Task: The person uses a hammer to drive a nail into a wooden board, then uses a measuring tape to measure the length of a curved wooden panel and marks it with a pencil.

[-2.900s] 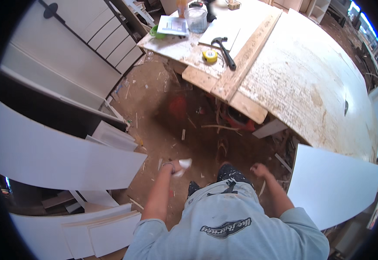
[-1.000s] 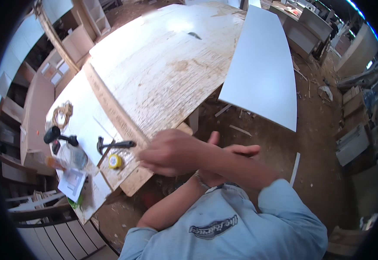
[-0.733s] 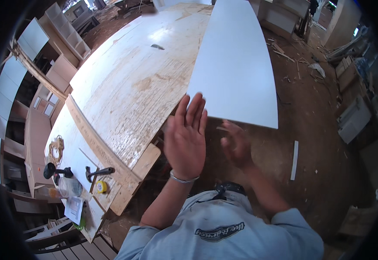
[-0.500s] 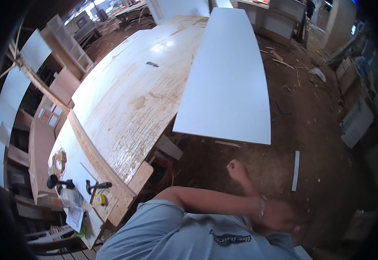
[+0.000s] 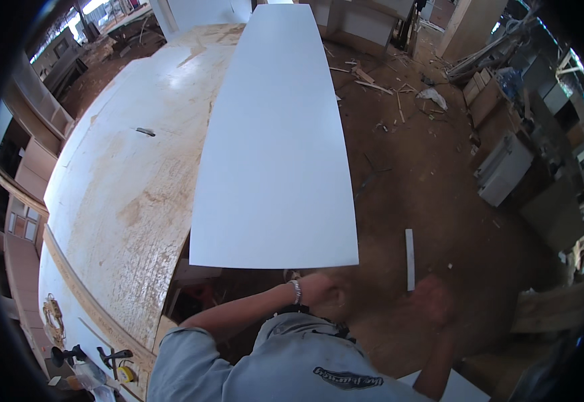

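Observation:
A long white panel (image 5: 275, 154) stretches away from me, its left side over the worktable (image 5: 124, 181) and its right side out over the floor. Just beyond its near edge, on my side, is my left hand (image 5: 323, 289), wearing a bracelet (image 5: 296, 292); its fingers look curled in, with nothing visible in them. My right hand (image 5: 432, 299) is off to the right, above the floor and close to a narrow white strip (image 5: 410, 258) in the picture. Motion smears its fingers, so its grip is unclear. Neither hand visibly touches the panel.
On the table's near left are a hammer (image 5: 114, 356), a yellow tape measure (image 5: 126, 374) and a coil of cord (image 5: 53, 318). A small dark tool (image 5: 145, 132) lies farther up. Wood scraps (image 5: 372, 84) litter the floor; boards (image 5: 506, 167) lean at right. Another white panel (image 5: 469, 387) shows at lower right.
My left hand has swung back from the right to the panel's near edge. My right hand has moved out to the right. The view has turned rightward, so the panel appears farther left and nearer.

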A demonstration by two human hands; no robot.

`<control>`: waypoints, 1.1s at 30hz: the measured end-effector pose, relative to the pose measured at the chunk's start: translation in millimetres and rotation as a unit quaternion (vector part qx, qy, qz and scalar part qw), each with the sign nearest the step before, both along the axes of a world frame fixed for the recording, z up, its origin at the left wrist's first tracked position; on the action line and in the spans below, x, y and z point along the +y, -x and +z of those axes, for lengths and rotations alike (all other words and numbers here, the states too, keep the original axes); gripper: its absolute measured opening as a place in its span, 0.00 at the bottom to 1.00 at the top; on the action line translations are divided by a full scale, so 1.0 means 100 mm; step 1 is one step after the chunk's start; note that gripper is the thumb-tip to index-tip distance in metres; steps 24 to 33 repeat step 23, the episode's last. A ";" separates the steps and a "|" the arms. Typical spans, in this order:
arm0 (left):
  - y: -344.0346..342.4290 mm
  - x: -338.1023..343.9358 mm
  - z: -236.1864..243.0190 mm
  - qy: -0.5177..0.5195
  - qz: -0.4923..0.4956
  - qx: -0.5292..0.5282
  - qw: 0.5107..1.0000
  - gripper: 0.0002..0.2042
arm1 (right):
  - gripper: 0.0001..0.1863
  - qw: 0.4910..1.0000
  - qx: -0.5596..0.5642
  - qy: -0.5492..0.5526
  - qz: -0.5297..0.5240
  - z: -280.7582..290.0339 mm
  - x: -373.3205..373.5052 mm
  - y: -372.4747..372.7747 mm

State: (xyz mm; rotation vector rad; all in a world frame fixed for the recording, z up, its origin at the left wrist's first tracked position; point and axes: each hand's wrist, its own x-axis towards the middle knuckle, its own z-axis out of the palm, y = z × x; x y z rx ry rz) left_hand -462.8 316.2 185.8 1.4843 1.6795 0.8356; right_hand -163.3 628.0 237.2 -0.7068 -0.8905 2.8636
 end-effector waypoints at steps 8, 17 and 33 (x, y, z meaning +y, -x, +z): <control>1.16 0.18 0.26 -0.018 0.537 -0.225 0.813 0.12 | 0.11 0.927 -0.238 -0.222 -0.184 -0.51 1.81 1.81; 1.39 -0.79 -0.20 -0.092 0.804 -0.082 0.581 0.29 | 0.25 0.667 -0.132 -0.661 0.317 -0.81 1.01 5.11; 0.18 -0.32 -0.17 0.090 0.963 0.030 0.253 0.21 | 0.34 0.734 -0.191 -0.582 0.295 -1.60 1.21 6.95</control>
